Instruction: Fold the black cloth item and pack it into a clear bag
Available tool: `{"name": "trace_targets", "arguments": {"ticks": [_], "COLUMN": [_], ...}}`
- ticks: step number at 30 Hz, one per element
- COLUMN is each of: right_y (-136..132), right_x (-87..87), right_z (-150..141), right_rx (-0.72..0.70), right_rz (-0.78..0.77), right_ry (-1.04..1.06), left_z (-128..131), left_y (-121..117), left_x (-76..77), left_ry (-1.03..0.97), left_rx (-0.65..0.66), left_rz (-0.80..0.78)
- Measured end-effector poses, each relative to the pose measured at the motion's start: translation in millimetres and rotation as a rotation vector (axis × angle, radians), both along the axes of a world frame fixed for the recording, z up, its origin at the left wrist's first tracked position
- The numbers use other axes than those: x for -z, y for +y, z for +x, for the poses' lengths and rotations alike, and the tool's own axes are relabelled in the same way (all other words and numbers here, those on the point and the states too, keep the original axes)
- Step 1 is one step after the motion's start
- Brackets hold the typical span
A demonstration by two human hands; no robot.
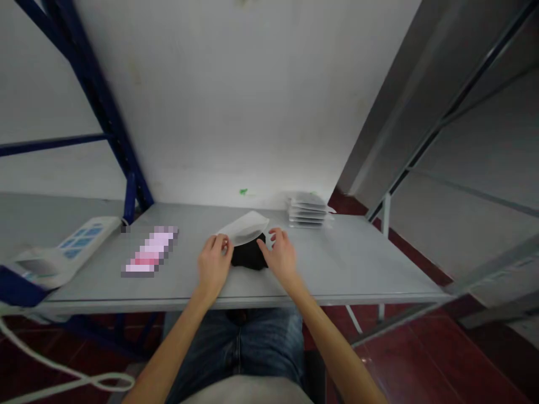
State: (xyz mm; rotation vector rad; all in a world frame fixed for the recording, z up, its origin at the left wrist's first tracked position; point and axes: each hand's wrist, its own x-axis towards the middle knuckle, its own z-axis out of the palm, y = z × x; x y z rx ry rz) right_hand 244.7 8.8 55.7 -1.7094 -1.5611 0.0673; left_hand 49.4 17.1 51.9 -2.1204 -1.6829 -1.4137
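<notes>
1. The left hand [214, 262] sits just left of the frame's centre, its fingers curled and its thumb and fingertips pinched on the near left corner of a white pouch [244, 228].
2. The right hand [280, 253] is just right of centre with its fingers spread and loose. Its thumb side touches a black item [249, 255], but whether it actually grips anything cannot be told.
3. The white pouch is flat and tilted, lifted at the left hand's end and lying over the top of the black item. Its far end points toward the upper right.
4. The black item lies on the tabletop [357, 264] between the two hands. Most of it is covered by the pouch and the hands, so its shape and kind are hard to make out.
5. A small stack of flat white pouches [307, 209] stands on the tabletop toward the upper right of the hands, well apart from them and near the wall.
6. To the left of the hands lies a pink object [150, 251], pixelated beyond recognition.
7. At the far left edge a white power strip [63, 251] with blue switches rests partly off the tabletop. Its cable [63, 373] loops through the lower left corner and is cut off by the frame.
8. A blue shelf post [105, 112] rises in the upper left, and grey metal shelving [463, 140] fills the right side.
</notes>
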Motion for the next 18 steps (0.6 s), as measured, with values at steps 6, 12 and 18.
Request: {"name": "trace_targets", "arguments": {"ticks": [6, 12, 18], "right_y": [20, 59, 68], "right_x": [18.8, 1.6, -7.8], "right_z": [26, 30, 29], "right_rx": [-0.174, -0.408, -0.521], "right_rz": [-0.372, -0.515, -0.635], "right_ry": [0.158, 0.188, 0.194], "left_z": [-2, -10, -12], "left_y": [1, 9, 11], "left_x": [3.7, 13.2, 17.4], "left_ry": [0.189, 0.205, 0.116], "left_rx": [-0.006, 0.012, 0.053], "left_rz": [-0.053, -0.012, 0.022]}}
